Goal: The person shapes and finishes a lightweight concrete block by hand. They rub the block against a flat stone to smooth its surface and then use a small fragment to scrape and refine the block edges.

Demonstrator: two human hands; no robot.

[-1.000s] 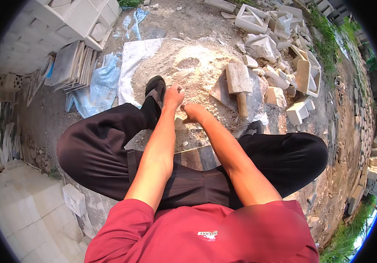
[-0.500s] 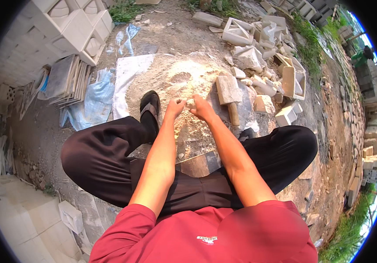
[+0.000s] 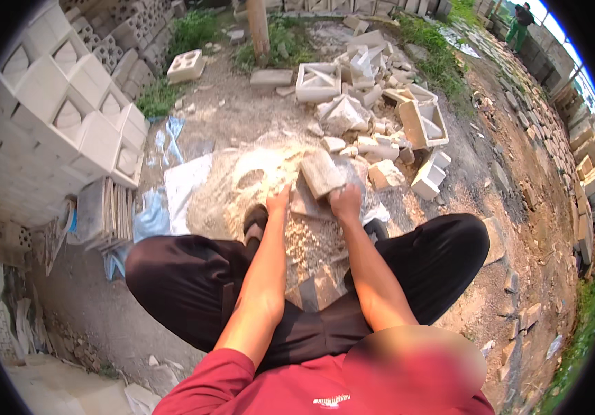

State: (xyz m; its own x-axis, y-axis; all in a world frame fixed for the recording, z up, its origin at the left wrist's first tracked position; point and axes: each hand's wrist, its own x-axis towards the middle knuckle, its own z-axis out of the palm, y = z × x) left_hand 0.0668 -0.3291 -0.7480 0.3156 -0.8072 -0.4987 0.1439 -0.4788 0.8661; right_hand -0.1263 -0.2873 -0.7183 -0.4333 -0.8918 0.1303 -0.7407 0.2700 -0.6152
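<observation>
My right hand (image 3: 345, 200) is closed around the handle of a wooden mallet. The mallet's blocky, dusty head (image 3: 322, 173) points up and left, over a flat dark slab (image 3: 303, 202). Left of the slab, my left hand (image 3: 281, 198) hangs low with its fingers drawn in; anything inside them is too small to make out. Pale crushed rubble (image 3: 302, 243) lies between my legs, below both hands. Beyond them spreads a sunlit heap of light powder (image 3: 273, 162) with a shallow hollow in it.
Broken pale blocks (image 3: 344, 114) are piled ahead to the right, with a cast frame piece (image 3: 423, 124) among them. Stacked blocks (image 3: 90, 117) and leaning boards (image 3: 107, 214) stand at left, near a white sheet (image 3: 185, 187). Far off at right is another person (image 3: 519, 28).
My hands, close together over the rubble before, have moved apart. The right one has taken hold of the mallet, which lay on the slab. The view has tilted up.
</observation>
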